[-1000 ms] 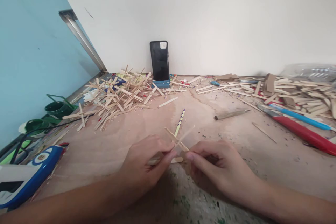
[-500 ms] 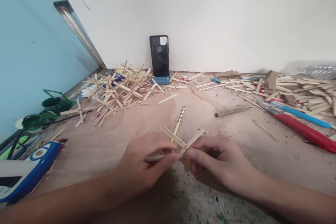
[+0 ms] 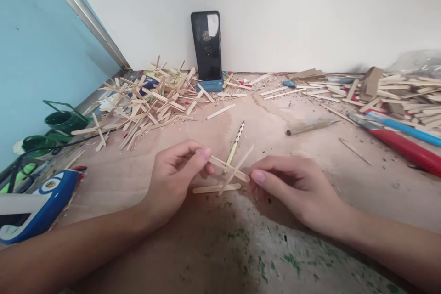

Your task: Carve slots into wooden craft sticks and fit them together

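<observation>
Two thin wooden craft sticks joined in an X (image 3: 235, 172) are held just above the table, between my hands. My left hand (image 3: 174, 177) pinches the far-left end of one stick between thumb and finger. At that stick's other end, the thumb and fingers of my right hand (image 3: 296, 188) close on the rounded tip. Beneath the X, a single craft stick (image 3: 206, 189) lies flat on the table. A yellow pencil with a dark pattern (image 3: 237, 140) rests just beyond, partly behind the crossed sticks.
Crossed sticks form a heap (image 3: 161, 96) at the back left, beside a black phone (image 3: 207, 48) in a blue stand (image 3: 211, 85). Loose sticks (image 3: 413, 96), a red-handled tool (image 3: 403, 147) and a pointed wooden-handled tool (image 3: 306, 128) lie right. A blue-and-white device (image 3: 44, 202) sits left.
The X-shaped sticks have turned and show more fully. My left hand has shifted up and left to the stick's end, and the single stick now lies on the table. The view has tilted down.
</observation>
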Demonstrator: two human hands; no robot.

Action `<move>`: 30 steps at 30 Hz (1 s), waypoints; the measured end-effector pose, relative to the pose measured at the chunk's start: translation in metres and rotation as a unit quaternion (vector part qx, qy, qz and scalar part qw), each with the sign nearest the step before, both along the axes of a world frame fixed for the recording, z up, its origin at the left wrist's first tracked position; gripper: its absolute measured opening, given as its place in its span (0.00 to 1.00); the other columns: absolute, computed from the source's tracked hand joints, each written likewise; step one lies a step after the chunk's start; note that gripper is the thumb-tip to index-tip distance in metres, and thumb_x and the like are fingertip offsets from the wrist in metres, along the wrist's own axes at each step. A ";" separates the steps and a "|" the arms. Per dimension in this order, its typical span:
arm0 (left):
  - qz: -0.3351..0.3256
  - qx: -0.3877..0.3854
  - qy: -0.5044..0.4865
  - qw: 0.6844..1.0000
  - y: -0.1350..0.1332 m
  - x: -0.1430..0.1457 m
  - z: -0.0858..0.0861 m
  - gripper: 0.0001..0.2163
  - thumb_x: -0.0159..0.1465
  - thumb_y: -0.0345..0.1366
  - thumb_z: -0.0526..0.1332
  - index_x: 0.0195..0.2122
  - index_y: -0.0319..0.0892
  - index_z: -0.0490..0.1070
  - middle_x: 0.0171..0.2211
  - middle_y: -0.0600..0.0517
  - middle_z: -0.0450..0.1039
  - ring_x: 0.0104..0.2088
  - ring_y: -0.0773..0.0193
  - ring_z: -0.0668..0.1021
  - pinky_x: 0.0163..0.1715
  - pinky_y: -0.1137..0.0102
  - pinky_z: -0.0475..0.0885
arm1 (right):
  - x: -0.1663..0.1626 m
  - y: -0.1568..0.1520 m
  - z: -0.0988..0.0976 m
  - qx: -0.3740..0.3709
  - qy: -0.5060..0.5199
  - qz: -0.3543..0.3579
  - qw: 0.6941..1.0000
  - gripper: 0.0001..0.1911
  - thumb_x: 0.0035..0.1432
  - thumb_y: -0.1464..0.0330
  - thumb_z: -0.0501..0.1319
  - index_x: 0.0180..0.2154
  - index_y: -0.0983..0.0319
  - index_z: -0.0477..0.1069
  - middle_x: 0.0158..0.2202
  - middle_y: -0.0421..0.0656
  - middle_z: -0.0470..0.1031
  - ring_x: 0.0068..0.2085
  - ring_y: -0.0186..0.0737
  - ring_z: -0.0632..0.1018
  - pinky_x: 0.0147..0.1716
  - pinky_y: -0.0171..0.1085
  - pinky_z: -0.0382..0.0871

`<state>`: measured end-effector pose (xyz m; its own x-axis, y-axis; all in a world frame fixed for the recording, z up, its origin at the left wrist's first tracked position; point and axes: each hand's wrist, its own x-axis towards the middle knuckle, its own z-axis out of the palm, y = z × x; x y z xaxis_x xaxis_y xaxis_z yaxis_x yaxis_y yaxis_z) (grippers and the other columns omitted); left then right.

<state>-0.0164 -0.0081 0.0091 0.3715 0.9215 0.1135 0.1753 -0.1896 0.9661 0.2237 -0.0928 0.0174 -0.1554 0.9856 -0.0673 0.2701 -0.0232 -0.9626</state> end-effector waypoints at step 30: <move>-0.306 0.342 0.315 0.831 0.023 -0.022 0.020 0.15 0.76 0.25 0.56 0.50 0.44 0.84 0.46 0.51 0.88 0.43 0.61 0.87 0.45 0.68 0.78 | 0.004 0.006 -0.013 0.330 -0.220 -0.062 0.916 0.11 0.76 0.71 0.65 0.46 0.58 0.87 0.55 0.46 0.89 0.59 0.47 0.87 0.61 0.48 0.86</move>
